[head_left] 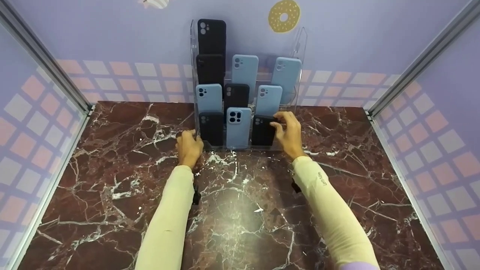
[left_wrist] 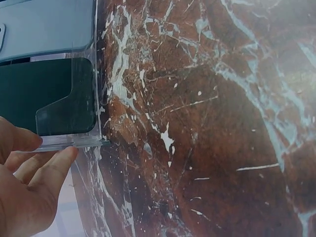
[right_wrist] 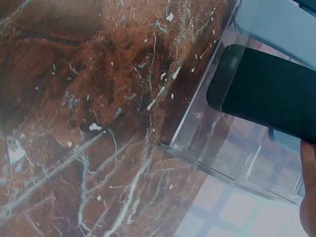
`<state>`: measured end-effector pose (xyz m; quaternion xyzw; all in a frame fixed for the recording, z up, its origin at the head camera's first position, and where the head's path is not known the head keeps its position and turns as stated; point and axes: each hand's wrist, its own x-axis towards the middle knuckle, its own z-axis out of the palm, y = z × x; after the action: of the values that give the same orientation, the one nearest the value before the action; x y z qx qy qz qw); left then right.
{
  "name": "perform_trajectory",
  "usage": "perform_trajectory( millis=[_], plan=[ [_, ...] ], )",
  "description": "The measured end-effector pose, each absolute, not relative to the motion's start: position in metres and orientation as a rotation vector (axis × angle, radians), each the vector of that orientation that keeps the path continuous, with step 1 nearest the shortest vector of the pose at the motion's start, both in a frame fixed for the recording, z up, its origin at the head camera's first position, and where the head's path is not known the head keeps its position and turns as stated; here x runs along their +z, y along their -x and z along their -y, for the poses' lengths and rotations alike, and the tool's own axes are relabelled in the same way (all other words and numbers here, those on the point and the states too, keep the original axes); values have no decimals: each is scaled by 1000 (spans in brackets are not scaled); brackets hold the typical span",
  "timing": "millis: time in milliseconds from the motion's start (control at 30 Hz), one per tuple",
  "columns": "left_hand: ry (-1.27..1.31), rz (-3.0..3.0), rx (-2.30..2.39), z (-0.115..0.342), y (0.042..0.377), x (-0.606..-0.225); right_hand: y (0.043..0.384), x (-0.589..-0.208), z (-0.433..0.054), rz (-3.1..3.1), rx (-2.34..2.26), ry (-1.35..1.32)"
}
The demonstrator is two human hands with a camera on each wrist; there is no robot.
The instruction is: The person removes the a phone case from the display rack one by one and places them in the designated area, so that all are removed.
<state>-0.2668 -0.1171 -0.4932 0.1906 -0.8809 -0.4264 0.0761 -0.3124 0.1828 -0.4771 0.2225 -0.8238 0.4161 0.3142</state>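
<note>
A clear acrylic display stand [head_left: 297, 101] holds black and light blue phone cases in stepped rows. My left hand [head_left: 189, 148] pinches the stand's left side wall near the front; in the left wrist view, thumb and fingers [left_wrist: 61, 160] lie on either side of the clear panel [left_wrist: 57, 116]. At the front right, my right hand [head_left: 288, 135] grips the upper right edge of a black phone case [head_left: 262, 131]. This case leans slightly inside the front lip, its lower end behind clear plastic in the right wrist view. Only part of the right hand [right_wrist: 308, 187] shows there.
In the front row are also a light blue case [head_left: 239, 131] with a larger camera cutout and another black case [head_left: 212, 129]. Several more cases rise behind. A patterned wall [head_left: 150, 37] stands behind the stand, on a dark red marbled table [head_left: 232, 210].
</note>
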Motion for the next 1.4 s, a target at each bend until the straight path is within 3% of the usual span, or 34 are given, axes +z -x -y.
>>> perform_trajectory(
  millis=[667,1033,1400],
  plan=[
    [-529,2599,-1294,136,266,-495,284,-438,-168,1931,1175,-663],
    [-579,2630,-1318,130,268,-489,255,-469,-151,2183,1253,-779],
    [-566,2669,-1320,123,269,-488,244,-503,-134,2507,1384,-645]
  ],
)
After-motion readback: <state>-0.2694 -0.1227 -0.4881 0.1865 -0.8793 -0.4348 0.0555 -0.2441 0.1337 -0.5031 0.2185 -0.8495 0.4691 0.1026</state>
